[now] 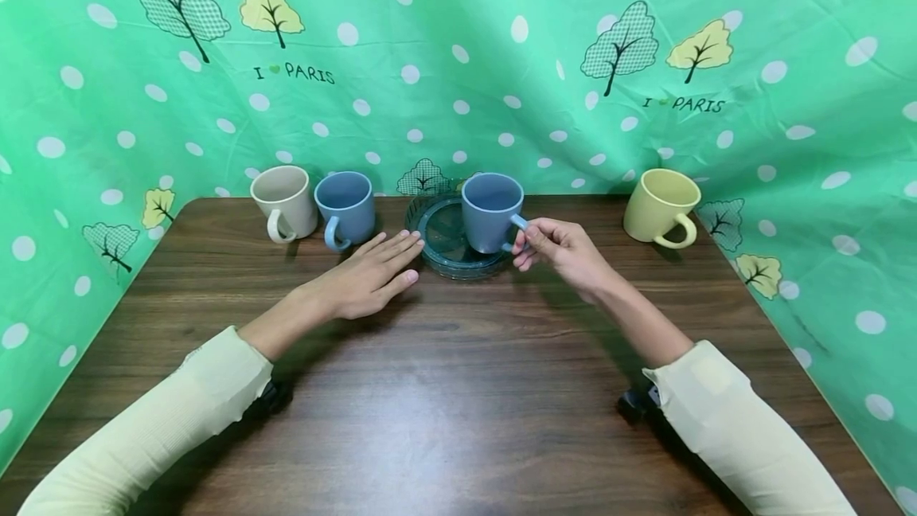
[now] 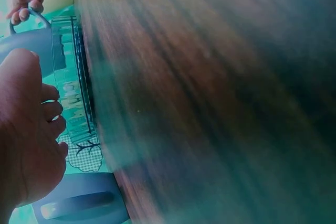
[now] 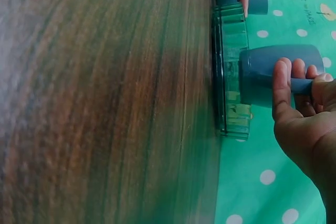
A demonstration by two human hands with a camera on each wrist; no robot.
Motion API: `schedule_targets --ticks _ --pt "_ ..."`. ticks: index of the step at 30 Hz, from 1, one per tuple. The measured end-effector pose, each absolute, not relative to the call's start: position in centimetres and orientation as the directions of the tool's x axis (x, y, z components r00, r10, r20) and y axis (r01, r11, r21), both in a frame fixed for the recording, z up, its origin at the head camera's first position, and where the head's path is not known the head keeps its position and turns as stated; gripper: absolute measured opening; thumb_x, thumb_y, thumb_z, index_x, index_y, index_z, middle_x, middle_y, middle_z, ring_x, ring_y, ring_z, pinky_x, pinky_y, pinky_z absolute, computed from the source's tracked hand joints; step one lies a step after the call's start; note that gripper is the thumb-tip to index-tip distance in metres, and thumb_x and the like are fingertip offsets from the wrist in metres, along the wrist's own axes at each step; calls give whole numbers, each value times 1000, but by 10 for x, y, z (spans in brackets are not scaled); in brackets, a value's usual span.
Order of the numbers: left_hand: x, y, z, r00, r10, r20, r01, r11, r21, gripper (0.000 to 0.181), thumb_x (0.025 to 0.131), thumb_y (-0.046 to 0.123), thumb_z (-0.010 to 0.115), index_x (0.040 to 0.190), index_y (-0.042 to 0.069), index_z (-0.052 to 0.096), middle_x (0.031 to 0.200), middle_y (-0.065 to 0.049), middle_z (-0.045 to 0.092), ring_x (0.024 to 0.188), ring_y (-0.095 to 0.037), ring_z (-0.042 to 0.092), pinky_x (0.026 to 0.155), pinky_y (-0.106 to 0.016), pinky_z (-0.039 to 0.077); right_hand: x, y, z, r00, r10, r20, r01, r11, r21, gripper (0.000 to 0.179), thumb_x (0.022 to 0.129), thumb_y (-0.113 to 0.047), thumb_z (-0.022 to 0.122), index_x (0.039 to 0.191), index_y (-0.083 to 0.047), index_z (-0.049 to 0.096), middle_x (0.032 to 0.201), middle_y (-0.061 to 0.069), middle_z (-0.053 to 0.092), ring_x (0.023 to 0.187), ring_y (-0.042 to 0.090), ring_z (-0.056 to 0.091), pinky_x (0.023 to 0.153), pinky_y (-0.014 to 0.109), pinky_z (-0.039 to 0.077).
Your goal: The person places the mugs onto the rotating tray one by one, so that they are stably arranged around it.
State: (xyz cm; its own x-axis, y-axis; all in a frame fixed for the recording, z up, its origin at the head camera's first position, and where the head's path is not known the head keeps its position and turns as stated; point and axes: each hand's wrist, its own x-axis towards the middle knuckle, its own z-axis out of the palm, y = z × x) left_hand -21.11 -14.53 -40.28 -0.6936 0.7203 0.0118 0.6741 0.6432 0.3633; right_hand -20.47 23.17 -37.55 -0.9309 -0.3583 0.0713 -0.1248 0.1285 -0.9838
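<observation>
My right hand point(image 1: 566, 253) pinches the handle of a blue mug point(image 1: 490, 217) between thumb and fingers. The mug is upright over the right part of a round greenish glass dish point(image 1: 458, 267). From the side, in the right wrist view, the mug's base meets the dish's upper rim point(image 3: 233, 17); whether it bears on the dish I cannot tell. With fingers straight and palm down, my left hand point(image 1: 372, 277) is at the dish's left side, its fingertips by the rim. A second blue mug point(image 1: 347, 209) stands just behind that hand, its handle facing front.
A white mug point(image 1: 282, 199) stands left of the second blue mug, close beside it. Toward the table's back right corner is a yellow mug point(image 1: 661, 205). Green dotted cloth point(image 1: 458, 62) hangs behind the brown wooden table point(image 1: 458, 404) and along its sides.
</observation>
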Motion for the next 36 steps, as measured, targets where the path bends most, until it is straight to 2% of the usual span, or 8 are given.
schedule_targets --ticks 15,21,30,36 --pt "-209 -146 -400 -698 716 -7 669 656 349 66 124 40 41 178 5 29 188 -16 24 178 -35 18 146 -61 10 -204 220 -381 -913 -405 58 -122 133 -984 30 122 -8 47 118 17 63 102 4 73 87 11 79 83 29 69" --pt "-209 -146 -401 -701 713 -15 665 661 347 66 124 42 40 178 6 29 189 -14 23 178 -33 17 146 -59 9 -203 215 -384 -909 -413 56 -117 124 -985 29 122 -7 47 116 16 63 100 3 73 86 11 78 81 27 68" --pt "-210 -145 -402 -695 719 -3 676 655 338 66 124 41 41 178 5 30 188 -16 25 178 -36 19 146 -61 10 -204 211 -387 -906 -419 52 -120 139 -983 29 121 -7 47 116 17 63 102 11 72 84 10 77 79 26 67" --pt "-210 -144 -400 -694 720 -5 677 656 334 66 124 40 41 178 5 30 188 -17 25 178 -36 18 146 -61 10 -204 209 -386 -893 -447 58 -133 140 -981 29 121 -5 47 115 18 63 101 8 72 85 10 77 80 27 67"
